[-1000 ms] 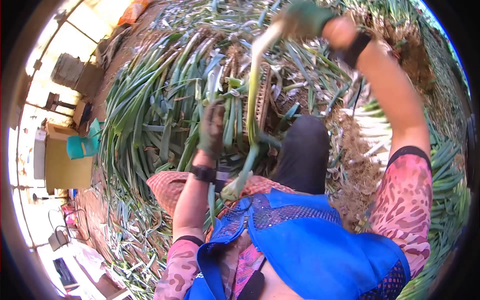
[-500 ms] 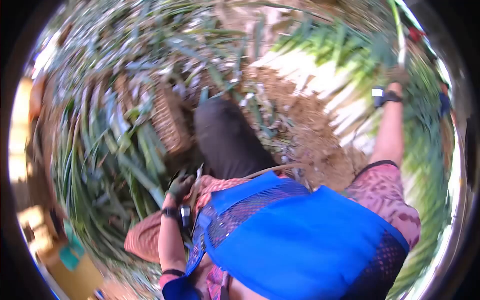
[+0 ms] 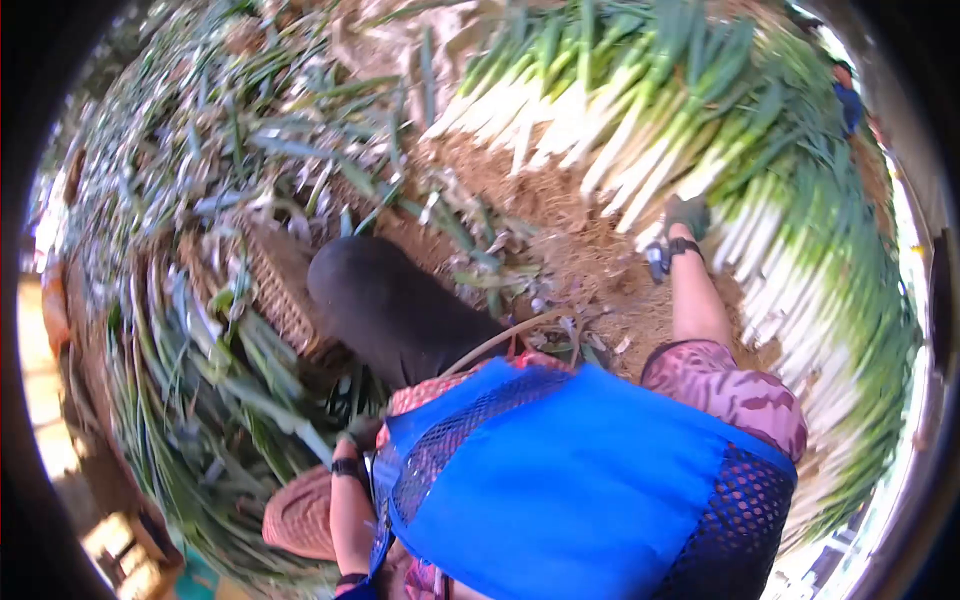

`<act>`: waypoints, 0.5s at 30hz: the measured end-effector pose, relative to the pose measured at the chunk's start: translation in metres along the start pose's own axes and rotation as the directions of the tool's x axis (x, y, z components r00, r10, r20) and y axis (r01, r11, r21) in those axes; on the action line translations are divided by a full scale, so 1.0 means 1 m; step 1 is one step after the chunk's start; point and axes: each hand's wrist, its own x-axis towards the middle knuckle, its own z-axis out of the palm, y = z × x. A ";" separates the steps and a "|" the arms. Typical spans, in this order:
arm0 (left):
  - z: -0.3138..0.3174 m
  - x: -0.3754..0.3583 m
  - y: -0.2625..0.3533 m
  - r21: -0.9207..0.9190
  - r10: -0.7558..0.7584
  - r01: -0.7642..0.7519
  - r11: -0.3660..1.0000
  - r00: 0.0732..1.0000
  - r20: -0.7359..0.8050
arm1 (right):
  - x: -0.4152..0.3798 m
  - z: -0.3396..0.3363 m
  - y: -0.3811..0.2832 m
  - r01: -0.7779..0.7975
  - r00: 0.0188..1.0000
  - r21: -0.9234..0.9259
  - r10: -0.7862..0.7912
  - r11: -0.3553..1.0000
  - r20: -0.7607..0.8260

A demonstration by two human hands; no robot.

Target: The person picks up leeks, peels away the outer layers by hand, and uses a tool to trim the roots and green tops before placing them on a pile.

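My right hand (image 3: 687,215), in a dark glove with a strapped device at the wrist, is low over the white stem ends of a fanned row of leeks (image 3: 640,150). Its fingers are blurred against the stems, and I cannot tell whether they grip one. Close to my waist, my gloved left hand (image 3: 362,433) is curled beside the leaves of a loose leek pile (image 3: 240,400). Whatever it may hold is hidden. More leeks (image 3: 790,270) lie side by side to the right of my right arm, white ends inward and green leaves outward.
My dark-trousered knee (image 3: 350,280) juts forward between the pile and the row. A brown woven block-like object (image 3: 280,290) lies left of the knee. Bare soil (image 3: 600,275) with scraps spreads in front, and trimmed leaves (image 3: 240,130) cover the ground at upper left.
My right hand has come down and inward from the far right, where it held up a leek, to the row's stem ends. My left hand sits slightly lower; the view has swung right.
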 end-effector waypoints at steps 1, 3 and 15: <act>-0.031 -0.014 0.032 0.175 -0.112 0.147 0.973 0.974 -0.195 | -0.022 -0.006 -0.008 0.231 0.973 0.060 -0.230 0.971 -0.033; -0.067 -0.045 0.059 0.398 -0.360 0.516 0.758 0.841 -0.404 | -0.071 -0.016 -0.036 0.513 0.839 0.323 -0.544 0.796 0.008; -0.079 -0.581 0.201 -0.709 -0.386 0.704 0.041 -0.644 -0.661 | -0.278 0.012 -0.099 0.316 -0.618 0.786 -0.514 0.531 0.595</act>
